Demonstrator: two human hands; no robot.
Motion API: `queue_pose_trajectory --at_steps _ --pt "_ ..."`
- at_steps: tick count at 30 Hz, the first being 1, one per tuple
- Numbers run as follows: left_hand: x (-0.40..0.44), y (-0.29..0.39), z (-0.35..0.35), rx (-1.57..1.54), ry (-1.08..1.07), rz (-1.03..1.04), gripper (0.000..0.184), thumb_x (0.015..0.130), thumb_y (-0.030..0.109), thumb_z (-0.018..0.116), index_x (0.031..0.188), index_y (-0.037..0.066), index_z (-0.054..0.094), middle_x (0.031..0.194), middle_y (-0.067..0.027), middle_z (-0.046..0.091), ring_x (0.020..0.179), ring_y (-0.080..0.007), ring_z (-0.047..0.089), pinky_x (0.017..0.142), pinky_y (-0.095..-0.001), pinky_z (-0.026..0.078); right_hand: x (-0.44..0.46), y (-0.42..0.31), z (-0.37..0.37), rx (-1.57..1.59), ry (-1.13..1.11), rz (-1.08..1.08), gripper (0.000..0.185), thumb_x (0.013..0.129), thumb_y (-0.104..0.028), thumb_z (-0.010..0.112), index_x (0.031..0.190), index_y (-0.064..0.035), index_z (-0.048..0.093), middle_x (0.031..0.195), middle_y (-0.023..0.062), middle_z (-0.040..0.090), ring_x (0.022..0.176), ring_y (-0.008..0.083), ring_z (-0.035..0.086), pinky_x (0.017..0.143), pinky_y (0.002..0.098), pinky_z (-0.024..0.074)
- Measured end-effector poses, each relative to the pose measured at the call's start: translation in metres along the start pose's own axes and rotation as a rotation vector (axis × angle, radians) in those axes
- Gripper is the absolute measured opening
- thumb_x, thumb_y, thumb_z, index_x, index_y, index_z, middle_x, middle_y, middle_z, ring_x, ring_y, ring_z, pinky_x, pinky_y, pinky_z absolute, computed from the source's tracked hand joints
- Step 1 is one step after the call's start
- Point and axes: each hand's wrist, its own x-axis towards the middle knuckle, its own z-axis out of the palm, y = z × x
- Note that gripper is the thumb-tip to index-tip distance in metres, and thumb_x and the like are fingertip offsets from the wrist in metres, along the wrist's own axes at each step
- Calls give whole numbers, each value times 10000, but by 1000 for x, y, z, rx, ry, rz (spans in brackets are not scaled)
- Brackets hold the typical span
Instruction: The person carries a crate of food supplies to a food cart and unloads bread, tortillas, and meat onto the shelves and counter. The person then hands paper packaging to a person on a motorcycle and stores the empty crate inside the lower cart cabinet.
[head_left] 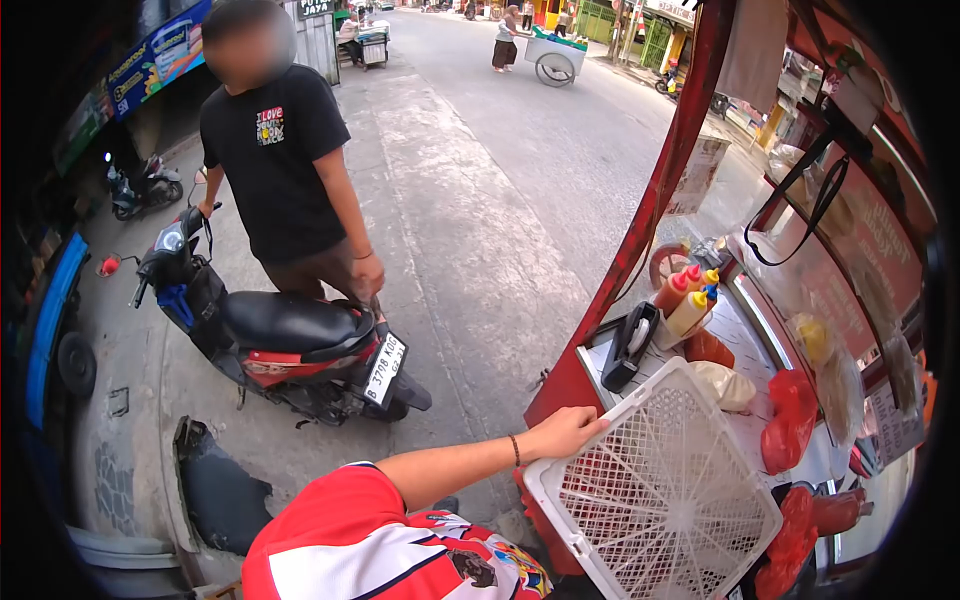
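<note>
My left hand (566,432), with a dark bracelet at the wrist, reaches out from a red and white sleeve. Its fingers are closed over the upper left rim of a white plastic lattice basket (655,500). The basket is tilted beside and partly over the cart's counter. Just beyond it are a black tape dispenser (632,346) and several squeeze bottles (686,312) with red, yellow and blue caps. A cream-coloured bag (722,386) and a red plastic bag (788,420) lie behind the basket. My right hand is out of view.
A red cart post (655,200) rises beside the counter. To the left, a person in a black shirt (275,165) stands by a parked motorbike (285,330). Across the road (470,130), another person is beside a white pushcart (552,60).
</note>
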Motion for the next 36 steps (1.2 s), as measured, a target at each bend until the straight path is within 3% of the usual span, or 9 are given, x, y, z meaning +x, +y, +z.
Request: queue_pose_trajectory --at_steps 5,12,15,18,22,23,26,30,36 --pt "3 3 -4 -64 -68 -62 489 1025 433 493 908 -28 609 836 -218 660 795 -320 664 741 -432 495 4 10 -6 60 -50 45 438 989 -232 591 1294 70 505 1180 165 630 1121 268 580 1026 388 432" --pt "8 -15 5 -46 -9 -11 427 1025 401 535 896 -3 589 756 -170 594 712 -202 557 683 -392 469 40 78 -32 464 -326 74 525 1008 -263 563 1384 86 454 1277 173 606 1222 264 552 1097 391 400" --pt "7 -10 6 -98 -16 -12 420 1029 386 530 872 -1 572 754 -111 583 730 -166 531 683 -366 458 24 79 -7 244 88 60 679 999 -363 607 1449 97 392 1441 187 498 1305 258 495 1113 357 367" --pt "7 -10 4 -75 -25 -29 423 1030 373 530 855 -12 553 747 -131 581 706 -186 523 671 -375 451 33 114 3 52 324 -54 415 1023 -331 568 1234 26 560 1141 86 635 1048 171 589 987 290 431" --pt "-2 -7 3 31 58 81 440 1032 360 523 838 -35 526 730 -218 564 640 -276 494 642 -406 439 10 85 2 35 125 -184 272 1051 -272 514 1000 -9 559 891 18 528 845 110 471 785 266 412" --pt "-6 -7 3 96 74 72 399 1023 322 530 844 -35 530 771 -278 602 750 -473 598 640 -477 446 5 80 4 42 143 -202 255 1054 -253 504 963 -18 544 854 7 491 815 102 439 747 262 395" --pt "-27 -5 0 32 60 50 370 1022 293 538 843 -31 523 743 -270 595 701 -463 596 610 -478 438 -22 53 3 -7 243 -300 237 1059 -224 487 935 -27 535 823 -5 467 787 85 422 709 249 385" --pt "-42 -3 -1 -82 101 205 307 1010 213 571 830 -20 483 625 -202 516 511 -309 489 518 -409 385 -58 20 -8 57 381 -387 229 1057 -214 483 930 -29 526 829 -6 487 786 80 428 714 251 394" --pt "-39 15 7 -270 73 376 276 994 168 592 818 3 459 579 -120 426 503 -153 375 483 -342 331 -90 -1 -62 442 372 -302 417 1031 -222 541 1364 28 521 1278 95 612 1138 177 569 1013 322 424"
